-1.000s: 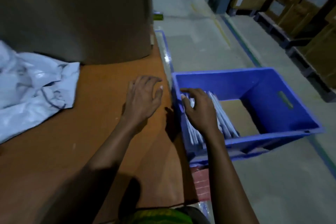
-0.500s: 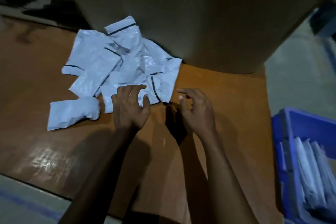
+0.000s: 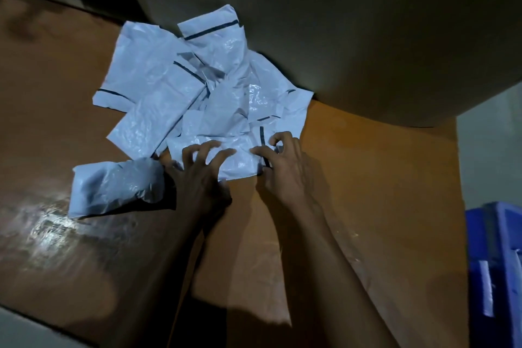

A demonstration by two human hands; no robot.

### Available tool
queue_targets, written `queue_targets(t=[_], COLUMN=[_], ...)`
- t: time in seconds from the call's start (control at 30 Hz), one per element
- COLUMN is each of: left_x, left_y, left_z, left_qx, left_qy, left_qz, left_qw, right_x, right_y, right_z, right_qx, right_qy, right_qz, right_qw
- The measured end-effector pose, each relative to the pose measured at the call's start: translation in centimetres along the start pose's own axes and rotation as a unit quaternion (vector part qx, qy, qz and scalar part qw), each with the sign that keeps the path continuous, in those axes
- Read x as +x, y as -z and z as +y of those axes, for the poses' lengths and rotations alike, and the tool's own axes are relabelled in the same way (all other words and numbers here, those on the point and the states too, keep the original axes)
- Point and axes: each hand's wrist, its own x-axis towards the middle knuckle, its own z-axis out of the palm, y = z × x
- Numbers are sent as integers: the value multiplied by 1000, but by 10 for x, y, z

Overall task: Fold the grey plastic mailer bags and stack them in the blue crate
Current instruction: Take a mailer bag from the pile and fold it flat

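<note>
The front bag (image 3: 240, 156) lies flat at the near edge of a loose pile of bags (image 3: 180, 85) on the table (image 3: 372, 178). The right hand (image 3: 288, 169) pinches its right edge by the dark strip. The left hand (image 3: 200, 178) sets spread, bent fingertips on its left side; whether it grips, I cannot tell. A rolled bag (image 3: 115, 189) lies just left. The crate (image 3: 505, 248) stands far right.

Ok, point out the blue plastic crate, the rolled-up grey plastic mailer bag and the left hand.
blue plastic crate (image 3: 508, 234): head view, its rim.
rolled-up grey plastic mailer bag (image 3: 115, 186): head view, the roll's middle.
left hand (image 3: 200, 178): head view, its back.
</note>
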Motion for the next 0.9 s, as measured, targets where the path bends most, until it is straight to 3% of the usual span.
queue_targets(t=[0.23, 0.33, 0.47, 0.6, 0.7, 0.9], left_x=[-8, -19, -35, -46, -57, -83], left_y=[-12, -3, 17, 14, -3, -36], left_z=[0, 20, 74, 131, 168, 194], left_qx=[-27, -62, -110, -168, -178, -176], left_qy=[-65, -87, -131, -214, -271, -316], left_qz=[196, 237, 206, 175, 106, -35], left_qw=[978, 966, 963, 946, 940, 932], right_x=[-19, -46, -99, -159, -207, -263], right_y=[9, 32, 77, 109, 115, 121], right_z=[1, 6, 26, 59, 81, 86], right_qx=[-34, 12, 76, 64, 51, 3], right_qy=[6, -3, -46, -107, -178, -272], right_qz=[83, 148, 195, 232, 259, 208], right_qw=[996, 989, 977, 965, 948, 940])
